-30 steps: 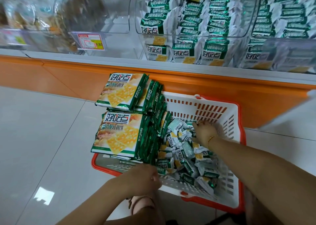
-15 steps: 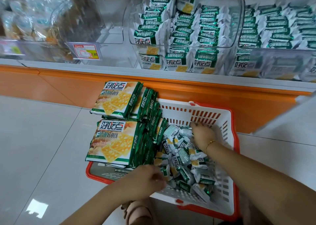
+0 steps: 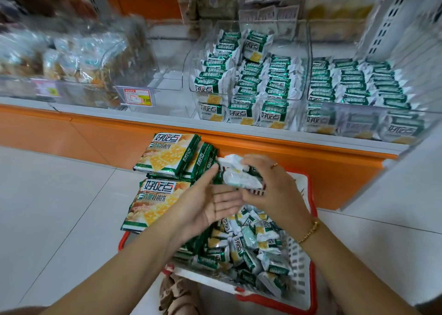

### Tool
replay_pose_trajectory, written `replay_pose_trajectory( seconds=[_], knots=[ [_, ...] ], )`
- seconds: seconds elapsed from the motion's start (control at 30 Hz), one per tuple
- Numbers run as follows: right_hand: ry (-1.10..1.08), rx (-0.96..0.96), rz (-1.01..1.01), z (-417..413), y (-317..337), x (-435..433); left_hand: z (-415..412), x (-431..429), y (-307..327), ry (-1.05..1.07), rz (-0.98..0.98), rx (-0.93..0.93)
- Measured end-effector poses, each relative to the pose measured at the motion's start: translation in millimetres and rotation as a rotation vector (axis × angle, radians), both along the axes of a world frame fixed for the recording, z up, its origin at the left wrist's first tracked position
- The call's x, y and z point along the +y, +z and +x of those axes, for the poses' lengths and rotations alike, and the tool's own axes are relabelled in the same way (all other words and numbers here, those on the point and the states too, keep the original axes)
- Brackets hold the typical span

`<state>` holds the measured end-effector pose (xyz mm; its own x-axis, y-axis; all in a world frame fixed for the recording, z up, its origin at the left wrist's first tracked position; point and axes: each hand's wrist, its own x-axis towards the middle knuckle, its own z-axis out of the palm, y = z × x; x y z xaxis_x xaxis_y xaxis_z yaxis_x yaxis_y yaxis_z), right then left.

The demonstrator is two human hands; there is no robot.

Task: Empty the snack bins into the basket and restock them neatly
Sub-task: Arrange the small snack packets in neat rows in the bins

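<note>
Both hands have come up out of the basket (image 3: 299, 262) since a moment ago. My right hand (image 3: 275, 190) now grasps a small clutch of snack packets (image 3: 239, 179) over the basket's far rim. My left hand (image 3: 215, 202) is released, fingers straight and palm up, just beside the clutch at its 8 o'clock. I judge this to be the restocking step: a handful is being gathered and squared before it goes up. The next move calls for evening the packets against the left palm, then carrying them to the clear bin (image 3: 195, 58) at 12 o'clock and setting them on edge in line with the rows there. The packets are white and green foil, slippery and crinkled, and blurred in the grip, so I cannot count them. More loose packets (image 3: 251, 245) lie jumbled in the basket at 6 o'clock, with large flat packs (image 3: 157, 204) stacked at 9 o'clock.
</note>
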<state>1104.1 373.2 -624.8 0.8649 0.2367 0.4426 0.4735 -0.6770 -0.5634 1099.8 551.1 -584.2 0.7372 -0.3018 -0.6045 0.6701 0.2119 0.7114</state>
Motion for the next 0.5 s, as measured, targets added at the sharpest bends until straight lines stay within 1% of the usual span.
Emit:
replay_pose_trajectory(
  seconds=[0.07,0.13,0.2,0.23,0.33,0.43,0.5],
  knots=[
    [0.114,-0.063,-0.001,-5,14,4,3,3,17,0.024,-0.134,-0.025],
    [0.179,-0.065,0.032,-7,24,6,3,6,27,0.048,-0.174,-0.053],
    [0.227,0.001,0.08,-10,32,5,1,10,34,0.058,-0.2,-0.057],
    [0.25,0.069,0.111,-11,35,4,0,12,37,0.052,-0.22,-0.057],
    [0.294,0.262,0.27,-13,44,2,-3,16,42,0.043,-0.233,-0.073],
    [0.258,0.318,0.513,-13,48,3,-4,17,42,0.026,-0.213,-0.114],
    [0.217,0.325,0.593,-10,50,2,-3,17,41,0.02,-0.218,-0.139]
  ],
)
